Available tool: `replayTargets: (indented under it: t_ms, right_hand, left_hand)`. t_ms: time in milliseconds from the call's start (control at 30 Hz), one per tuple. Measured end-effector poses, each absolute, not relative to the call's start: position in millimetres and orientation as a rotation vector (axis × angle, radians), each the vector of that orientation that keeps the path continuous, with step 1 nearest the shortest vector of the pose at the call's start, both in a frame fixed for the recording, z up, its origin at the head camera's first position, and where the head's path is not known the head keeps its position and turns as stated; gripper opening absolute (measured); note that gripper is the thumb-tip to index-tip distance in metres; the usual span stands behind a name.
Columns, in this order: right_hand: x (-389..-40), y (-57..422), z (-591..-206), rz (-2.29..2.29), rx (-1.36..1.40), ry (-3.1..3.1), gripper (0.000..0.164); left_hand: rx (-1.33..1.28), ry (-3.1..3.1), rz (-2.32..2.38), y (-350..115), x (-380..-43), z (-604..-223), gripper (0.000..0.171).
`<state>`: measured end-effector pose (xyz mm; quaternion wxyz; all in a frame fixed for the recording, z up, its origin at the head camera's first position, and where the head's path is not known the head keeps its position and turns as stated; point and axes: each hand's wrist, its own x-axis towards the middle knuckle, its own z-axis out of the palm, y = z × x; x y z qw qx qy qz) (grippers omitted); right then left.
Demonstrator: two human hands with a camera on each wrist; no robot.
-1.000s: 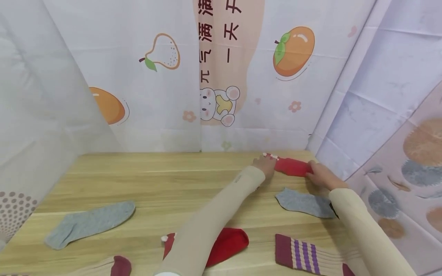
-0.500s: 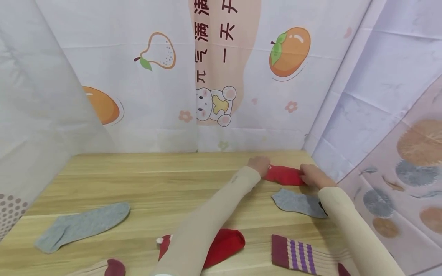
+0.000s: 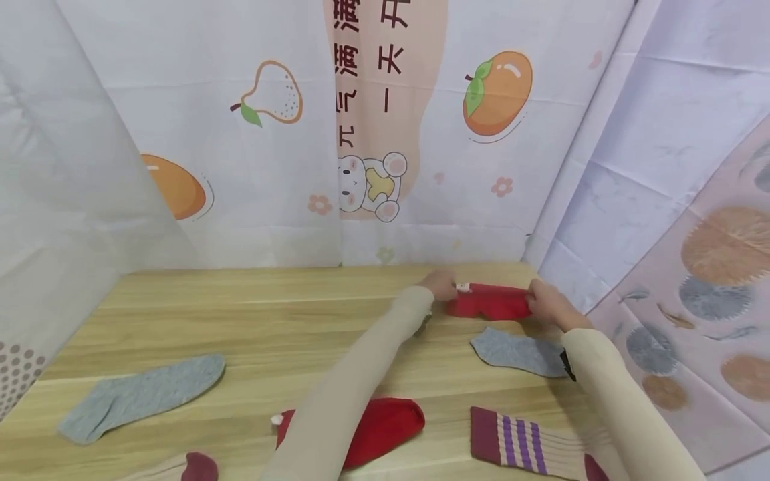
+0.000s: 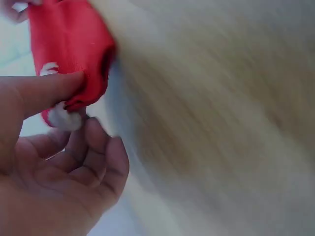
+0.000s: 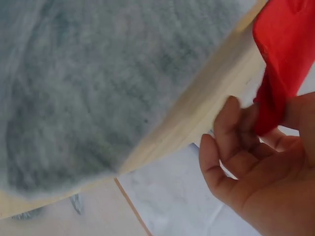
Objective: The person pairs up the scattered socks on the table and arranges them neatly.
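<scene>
Red sock (image 3: pixel 496 302) just drawn straighter, my left hand (image 3: pixel 441 284) and right hand (image 3: pixel 549 304) pinching opposite ends, grey sock (image 3: pixel 514 352) near the latter; hold looks controlled.

Fruit-print curtain (image 3: pixel 271 174) behind wooden tabletop (image 3: pixel 265 327); patterned drape (image 3: pixel 692 334) right.

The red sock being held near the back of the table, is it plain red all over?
No, the left wrist view shows white patches at one end of the held red sock.

The held red sock (image 3: pixel 494 302) has come closer to the grey sock (image 3: pixel 519 352) at right.
</scene>
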<state>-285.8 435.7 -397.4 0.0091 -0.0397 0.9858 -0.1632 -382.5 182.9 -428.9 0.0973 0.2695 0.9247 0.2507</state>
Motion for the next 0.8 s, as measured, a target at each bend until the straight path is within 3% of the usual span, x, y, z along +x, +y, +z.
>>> replayTargets:
  t_ms: [267,800]
  right_hand:
    - [-280,431,-387,-0.572,-0.216,3.167,0.009]
    - [-278,407,-361,-0.592,-0.34,3.247,0.007]
  left_hand:
    - [0.615,2.165,1.519,152,-406,-433,0.03]
    - [0.774,2.32,1.452,105,-396,-416,0.022]
